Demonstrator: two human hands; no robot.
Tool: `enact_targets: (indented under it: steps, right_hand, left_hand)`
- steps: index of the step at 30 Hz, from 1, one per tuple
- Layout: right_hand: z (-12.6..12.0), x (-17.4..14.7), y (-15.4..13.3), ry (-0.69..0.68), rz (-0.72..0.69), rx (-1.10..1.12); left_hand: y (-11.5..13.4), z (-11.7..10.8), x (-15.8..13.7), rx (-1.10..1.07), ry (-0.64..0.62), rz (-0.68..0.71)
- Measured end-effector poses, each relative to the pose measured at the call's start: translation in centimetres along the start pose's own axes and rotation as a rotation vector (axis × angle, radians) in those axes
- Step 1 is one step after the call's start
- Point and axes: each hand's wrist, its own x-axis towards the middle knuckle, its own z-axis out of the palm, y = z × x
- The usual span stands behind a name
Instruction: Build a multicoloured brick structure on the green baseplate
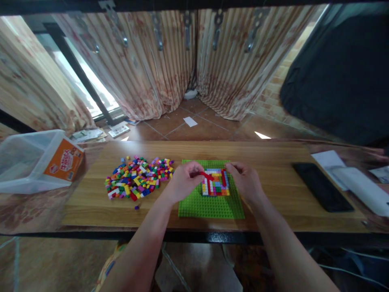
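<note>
My left hand [187, 178] is closed in a pinch on a long red toy brick [207, 176], held over the left side of a built patch of bricks. That patch of many-coloured bricks [216, 189] sits on a green studded baseplate [209, 209]. My right hand [246, 180] is at the patch's upper right corner, its thumb and fingers pressed together. Whatever lies between those fingertips is hidden. Close by them, a red brick [224, 178] stands along the patch's right side.
Left of the baseplate lies a pile of loose coloured bricks [136, 178], with one purple brick [136, 207] apart in front. A clear plastic bin [33, 162] stands at far left. To the right are a black phone [322, 186] and a white long object [363, 190].
</note>
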Motion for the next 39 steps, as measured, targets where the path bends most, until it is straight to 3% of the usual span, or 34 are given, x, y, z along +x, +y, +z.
enact_targets:
  steps: [5,16,30,39]
  right_hand:
    - [-0.1,0.0,-0.2,-0.002,-0.024,-0.018]
    - [-0.1,-0.3,-0.6,-0.046,-0.042,-0.056]
    - [-0.1,-0.3,-0.5,-0.065,-0.057,-0.093]
    - [-0.2,-0.3,-0.2,-0.074,-0.075,-0.097]
  left_hand:
    - [-0.6,1.4,0.0,0.066,0.02,0.02]
    - [0.2,0.8,-0.4,0.49,0.065,0.092]
    - [-0.9,2.6,-0.2,0.568,0.106,0.185]
    - [-0.8,3.2,-0.3,0.632,0.143,0.169]
